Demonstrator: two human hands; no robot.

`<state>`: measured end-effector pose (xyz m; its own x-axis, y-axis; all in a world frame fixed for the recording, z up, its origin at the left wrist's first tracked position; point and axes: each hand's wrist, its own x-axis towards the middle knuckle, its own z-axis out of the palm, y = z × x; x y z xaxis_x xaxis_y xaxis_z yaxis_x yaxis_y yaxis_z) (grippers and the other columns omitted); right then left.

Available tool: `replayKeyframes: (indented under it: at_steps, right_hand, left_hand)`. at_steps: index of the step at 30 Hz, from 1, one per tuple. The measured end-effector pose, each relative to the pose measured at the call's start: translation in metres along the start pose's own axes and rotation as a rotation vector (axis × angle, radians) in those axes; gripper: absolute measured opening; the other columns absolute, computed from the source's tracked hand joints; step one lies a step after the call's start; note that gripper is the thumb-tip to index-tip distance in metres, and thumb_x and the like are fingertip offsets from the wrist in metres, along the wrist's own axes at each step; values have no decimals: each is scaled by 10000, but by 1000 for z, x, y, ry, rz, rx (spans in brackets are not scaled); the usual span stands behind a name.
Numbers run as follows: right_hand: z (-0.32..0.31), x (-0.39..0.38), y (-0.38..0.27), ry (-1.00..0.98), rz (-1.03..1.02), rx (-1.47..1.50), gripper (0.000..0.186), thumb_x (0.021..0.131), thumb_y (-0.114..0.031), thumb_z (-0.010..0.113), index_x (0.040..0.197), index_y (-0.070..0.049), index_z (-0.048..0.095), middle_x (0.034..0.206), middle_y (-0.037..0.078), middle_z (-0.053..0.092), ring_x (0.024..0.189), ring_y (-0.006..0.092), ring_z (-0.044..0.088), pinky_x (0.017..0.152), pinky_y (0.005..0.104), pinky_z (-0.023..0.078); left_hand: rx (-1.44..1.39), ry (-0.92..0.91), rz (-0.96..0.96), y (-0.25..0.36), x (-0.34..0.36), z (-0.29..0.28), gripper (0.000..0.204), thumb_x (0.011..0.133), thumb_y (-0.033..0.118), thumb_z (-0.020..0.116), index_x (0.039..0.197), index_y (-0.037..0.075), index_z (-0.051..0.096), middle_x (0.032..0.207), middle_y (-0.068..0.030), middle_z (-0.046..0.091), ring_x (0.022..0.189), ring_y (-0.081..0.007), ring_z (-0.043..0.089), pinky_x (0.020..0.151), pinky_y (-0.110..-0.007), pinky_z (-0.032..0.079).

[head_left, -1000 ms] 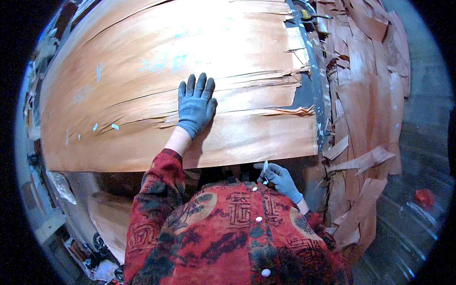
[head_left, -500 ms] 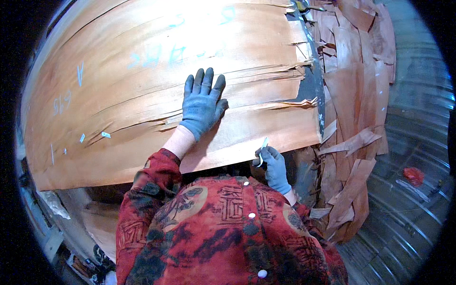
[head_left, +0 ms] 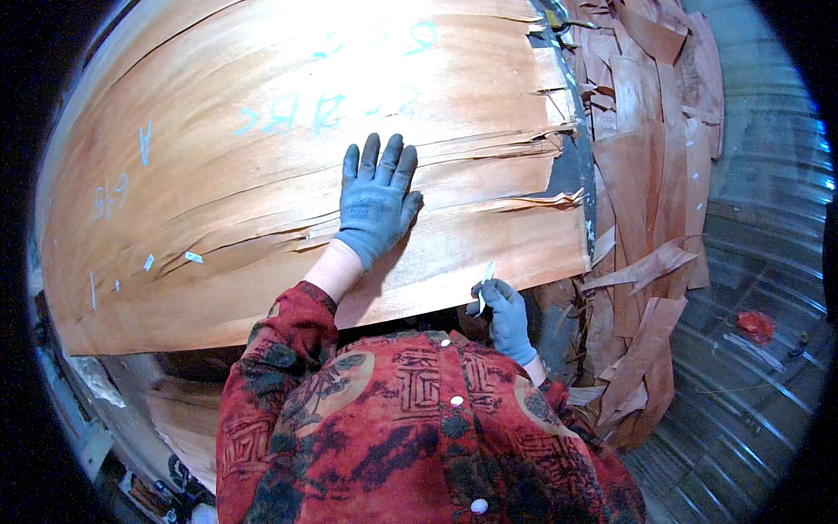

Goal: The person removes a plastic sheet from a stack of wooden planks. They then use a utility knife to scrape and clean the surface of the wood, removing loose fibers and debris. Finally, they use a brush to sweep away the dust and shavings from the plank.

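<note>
A wide sheet of reddish-brown wood veneer (head_left: pixel 218 297) fills the upper left and middle, with splits and ragged ends at its right side. My left hand (head_left: pixel 375 210), in a grey-blue glove with dark fingertips, lies flat on the sheet with the fingers stretched forward. By the sheet's near edge, my gloved right hand (head_left: pixel 508 321) pinches a thin white strip (head_left: pixel 488 272), its upper end over the veneer. Whether the strip is tape or another material cannot be made out. Torn cracks (head_left: pixel 524 203) run through the veneer to the right of my left hand.
Long veneer scraps (head_left: pixel 642 210) are heaped along the right side of the sheet. A dark edge strip (head_left: pixel 572 162) shows beneath the ragged ends. Farther right, a red crumpled item (head_left: pixel 755 327) lies on the ridged floor (head_left: pixel 742 253). Small white pieces (head_left: pixel 194 258) sit on the veneer.
The view has shifted slightly. My left hand stays flat on the veneer, and my right hand keeps the white strip at the near edge.
</note>
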<state>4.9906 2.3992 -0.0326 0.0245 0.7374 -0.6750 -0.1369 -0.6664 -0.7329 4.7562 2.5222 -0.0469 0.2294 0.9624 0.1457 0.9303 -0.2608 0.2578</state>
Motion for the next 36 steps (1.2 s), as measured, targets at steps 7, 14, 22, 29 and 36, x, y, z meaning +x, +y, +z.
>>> replayKeyframes:
  at_steps: [7, 14, 22, 29, 36]
  right_hand:
    - [5, 1, -8, 13, 6, -39, 353, 874, -344, 589, 861, 8, 609, 813, 58, 612, 613, 137, 588, 614, 251, 450]
    - [-3, -5, -1, -35, 17, -19, 331, 874, -333, 588, 878, -2, 598, 809, 57, 604, 610, 121, 584, 590, 234, 451]
    - [-1, -1, -3, -12, 13, -21, 350, 856, -341, 607, 866, 8, 604, 816, 67, 608, 636, 144, 591, 634, 259, 451]
    - [-1, 0, 2, -3, 15, -13, 344, 861, -340, 600, 874, 5, 603, 827, 64, 607, 645, 148, 594, 638, 265, 453]
    - [-2, -4, 3, -11, 9, 16, 309, 874, -311, 590, 874, -2, 599, 812, 55, 604, 627, 121, 581, 620, 240, 444]
  left_hand:
    - [-3, 17, 30, 0, -2, 1, 525, 811, 346, 561, 1288, 144, 471, 1380, -163, 370, 1303, -379, 265, 1074, -531, 130]
    - [-44, -8, 45, 3, -13, -1, 535, 813, 296, 565, 1298, 104, 446, 1388, -182, 351, 1302, -408, 255, 1070, -534, 149]
    - [-51, 104, -169, -1, -19, 3, 847, 758, 265, 624, 1410, -8, 158, 1404, -184, 315, 1347, -404, 125, 1087, -499, 4]
    - [-1, 267, -175, -20, 9, 14, 873, 768, 260, 630, 1413, -30, 116, 1425, -208, 264, 1352, -404, 113, 1068, -509, 119]
    - [-19, 269, -196, -10, 19, 16, 886, 753, 317, 644, 1401, -41, 156, 1406, -237, 282, 1325, -415, 190, 1066, -499, 146]
